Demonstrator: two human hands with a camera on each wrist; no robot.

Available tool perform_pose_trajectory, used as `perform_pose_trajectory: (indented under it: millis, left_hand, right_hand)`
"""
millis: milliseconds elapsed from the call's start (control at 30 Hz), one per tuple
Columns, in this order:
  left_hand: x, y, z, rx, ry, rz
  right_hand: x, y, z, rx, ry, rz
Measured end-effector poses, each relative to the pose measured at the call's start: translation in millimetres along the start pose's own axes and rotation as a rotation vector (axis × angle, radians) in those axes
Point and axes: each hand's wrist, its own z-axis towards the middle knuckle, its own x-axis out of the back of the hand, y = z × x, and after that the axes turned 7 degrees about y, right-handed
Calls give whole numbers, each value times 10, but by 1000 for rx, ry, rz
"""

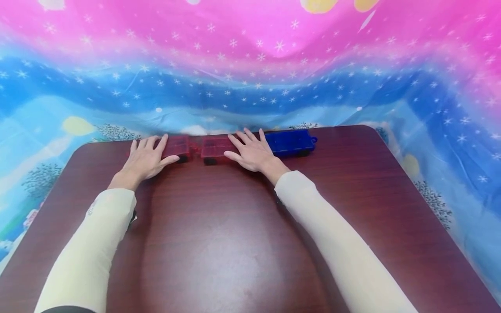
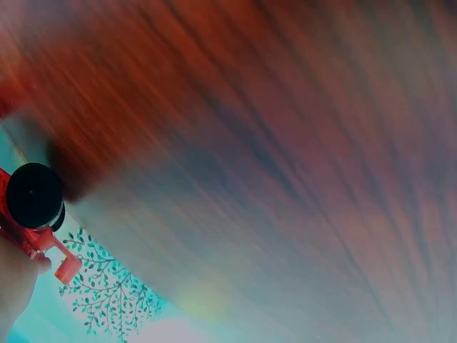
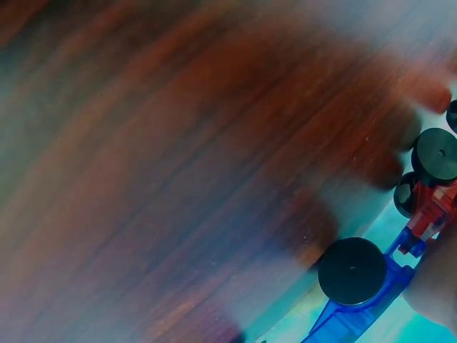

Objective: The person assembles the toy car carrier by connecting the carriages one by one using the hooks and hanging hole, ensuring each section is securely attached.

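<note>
Along the table's far edge, a row of toy wagons with black wheels is hooked together. My left hand (image 1: 144, 160), fingers spread, lies over the left end of one see-through red wagon (image 1: 177, 146). A second red wagon (image 1: 214, 148) is coupled to it, its right part covered by my right hand (image 1: 253, 152), whose fingers are straight. The blue wagon (image 1: 291, 142) adjoins that hand on the right, with a ring-shaped hook (image 1: 314, 140) at its outer end. In the right wrist view, the red coupling (image 3: 435, 209) meets the blue wagon's hook beside the hand.
The dark brown wooden table (image 1: 219, 234) has rounded far corners. Right behind its far edge hangs a pink and blue cloth (image 1: 250, 93) printed with snowflakes, which also runs down both sides.
</note>
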Motion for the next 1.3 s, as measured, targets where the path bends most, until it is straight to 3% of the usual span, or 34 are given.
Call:
perform_pose_trajectory:
  millis: [267,733,1300]
  left_hand:
    - [9,-73,-59,-46,48,7]
    - [97,-40,-76,-126,102,34]
    - [144,-11,-177,-202,94,81]
  right_hand:
    - [15,-36,-3,6,9,4]
    - [12,-41,6,-7,10,1]
    - [20,-66,-1,-7,-6,10]
